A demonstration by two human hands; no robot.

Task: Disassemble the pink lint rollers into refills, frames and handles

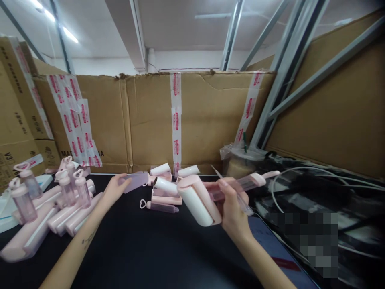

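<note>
My right hand is closed round a lint roller with a white roll, a pink half-round cover and a clear pink handle pointing right. A thin rod with a clear end, perhaps a screwdriver, crosses the same hand at a slant. Farther left, my left hand pinches a flat, translucent lilac plastic piece. Between the hands lie a white roll, a pink half-round cover and a clear pink handle with a heart-shaped loop.
Several pink lint rollers lie at left, with clear handles upright among them. A cardboard wall closes off the back of the black table. At right are a drink cup, white cables and a dark flat screen.
</note>
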